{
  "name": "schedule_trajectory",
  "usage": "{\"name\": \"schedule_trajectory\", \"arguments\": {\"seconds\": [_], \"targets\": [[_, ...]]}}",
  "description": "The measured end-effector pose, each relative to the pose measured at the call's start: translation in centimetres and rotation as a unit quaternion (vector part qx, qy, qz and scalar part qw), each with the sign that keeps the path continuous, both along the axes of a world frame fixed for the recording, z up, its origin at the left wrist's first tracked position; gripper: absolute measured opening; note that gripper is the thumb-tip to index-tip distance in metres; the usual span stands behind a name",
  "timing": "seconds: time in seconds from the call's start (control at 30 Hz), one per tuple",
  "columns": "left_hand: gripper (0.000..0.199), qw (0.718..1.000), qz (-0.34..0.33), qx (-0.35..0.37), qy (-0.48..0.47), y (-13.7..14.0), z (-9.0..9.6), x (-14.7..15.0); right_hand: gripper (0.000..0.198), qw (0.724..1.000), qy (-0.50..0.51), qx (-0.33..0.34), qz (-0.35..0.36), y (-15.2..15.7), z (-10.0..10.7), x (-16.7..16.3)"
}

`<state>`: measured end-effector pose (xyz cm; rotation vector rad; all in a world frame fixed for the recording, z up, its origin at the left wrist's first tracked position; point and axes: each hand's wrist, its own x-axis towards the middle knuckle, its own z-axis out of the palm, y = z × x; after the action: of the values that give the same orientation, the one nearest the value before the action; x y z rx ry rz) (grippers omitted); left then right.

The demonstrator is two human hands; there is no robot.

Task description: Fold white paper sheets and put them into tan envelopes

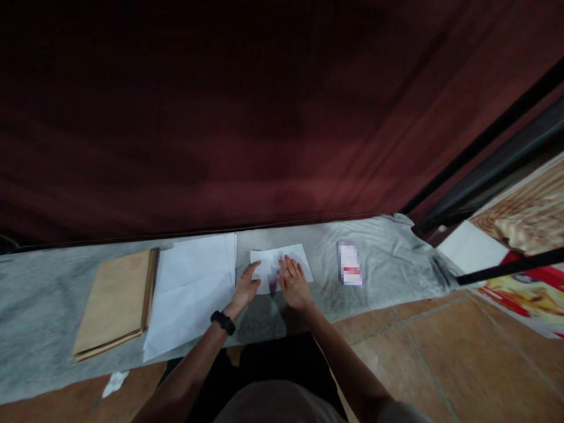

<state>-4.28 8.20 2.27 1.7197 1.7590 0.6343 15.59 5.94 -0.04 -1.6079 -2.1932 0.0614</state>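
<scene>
A small sheet of white paper (267,271), perhaps folded, lies on the grey cloth in front of me. My right hand (294,286) rests flat on its right half with the fingers stretched out. At the paper's left edge is my left hand (245,289), thumb and fingers apart and touching that edge; a black band circles this wrist. Left of it lies a stack of larger white sheets (194,294). Farther left sits a pile of brown envelopes (114,294).
The grey cloth (388,258) covers a long, low surface against a dark red drape (264,147). A blurred-out white and purple item (350,262) lies to the right. Black bars (476,141) and a colourful printed package (529,294) are at far right. A crumpled white scrap (115,383) lies on the tiled floor.
</scene>
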Motion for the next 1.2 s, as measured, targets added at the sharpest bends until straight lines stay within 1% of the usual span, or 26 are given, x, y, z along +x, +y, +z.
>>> {"name": "schedule_trajectory", "arguments": {"seconds": [0.07,0.13,0.3,0.4,0.5,0.57,0.6,0.67,0.7,0.73,0.77,0.8,0.87,0.93,1.0,1.1,1.2], "targets": [[0.065,1.000,0.006,-0.004,-0.019,-0.1,-0.1,-0.1,0.050,1.000,-0.003,-0.004,-0.003,0.1,-0.1,-0.8],[0.065,0.999,0.013,-0.009,-0.035,-0.1,-0.1,-0.3,0.050,1.000,-0.010,0.004,-0.025,0.2,-0.4,-0.6],[0.063,0.998,0.035,-0.020,-0.053,-0.1,-0.5,-0.2,0.055,0.996,-0.027,0.033,-0.077,0.0,-1.2,2.2],[0.059,0.997,0.049,-0.023,-0.048,-0.2,-0.7,-0.1,0.056,0.995,-0.033,0.043,-0.088,-0.4,-1.6,3.7],[0.055,0.997,0.071,-0.013,-0.028,-0.7,-0.5,0.1,0.058,0.994,-0.031,0.048,-0.093,-0.7,-1.7,4.1],[0.055,0.996,0.090,0.003,-0.010,-1.3,-0.1,0.5,0.058,0.994,-0.025,0.052,-0.097,-0.8,-1.8,4.0],[0.056,0.994,0.102,0.024,0.011,-1.6,0.2,1.0,0.058,0.993,-0.022,0.053,-0.100,-0.8,-1.7,3.8],[0.056,0.986,0.111,0.096,0.078,-2.0,0.7,2.2,0.057,0.993,-0.019,0.053,-0.102,-0.9,-1.7,3.7],[0.056,0.977,0.098,0.143,0.121,-2.1,0.8,3.1,0.058,0.993,-0.018,0.052,-0.103,-0.9,-1.6,3.6],[0.055,0.970,0.061,0.181,0.150,-2.0,0.8,4.1,0.058,0.993,-0.017,0.050,-0.104,-0.9,-1.5,3.5],[0.054,0.964,0.010,0.207,0.165,-1.7,0.8,5.1,0.058,0.993,-0.017,0.048,-0.104,-0.9,-1.4,3.5],[0.053,0.959,-0.040,0.218,0.175,-1.4,0.6,6.1,0.058,0.993,-0.017,0.045,-0.104,-0.9,-1.4,3.5],[0.054,0.953,-0.096,0.209,0.198,-0.4,-0.1,7.8,0.057,0.993,-0.016,0.040,-0.106,-0.9,-1.2,3.5],[0.055,0.950,-0.108,0.190,0.221,0.6,-1.0,8.5,0.056,0.993,-0.017,0.036,-0.107,-0.9,-1.2,3.5],[0.057,0.948,-0.108,0.182,0.238,1.2,-1.7,8.3,0.057,0.994,-0.020,0.033,-0.105,-0.9,-1.2,3.6],[0.059,0.944,-0.094,0.190,0.253,1.3,-2.3,6.5,0.058,0.994,-0.021,0.033,-0.101,-1.0,-1.3,3.7],[0.062,0.943,-0.065,0.196,0.261,1.0,-2.5,4.5,0.058,0.994,-0.011,0.036,-0.102,-1.0,-1.3,3.8]]}}
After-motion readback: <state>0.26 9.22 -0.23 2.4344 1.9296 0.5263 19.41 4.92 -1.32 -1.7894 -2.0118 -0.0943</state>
